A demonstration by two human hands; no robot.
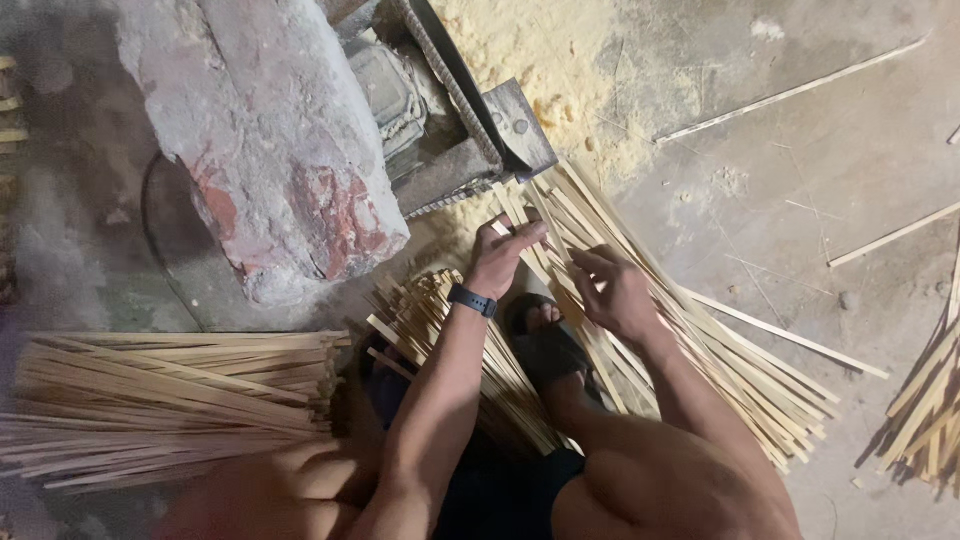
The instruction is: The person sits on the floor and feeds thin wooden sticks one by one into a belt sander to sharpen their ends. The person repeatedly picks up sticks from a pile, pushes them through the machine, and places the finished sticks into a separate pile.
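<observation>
While sawdust (520, 45) lies on the floor (800, 150), thin bamboo strips (640, 270) are gripped by the left hand (503, 250) and fingered by the half-open right hand (615, 290) beside a machine (450, 120).

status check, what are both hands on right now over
Left hand pinching strips at top of the fanned strip pile. Right hand fingers on same pile. Sandalled foot between bundles; machine close ahead.
</observation>
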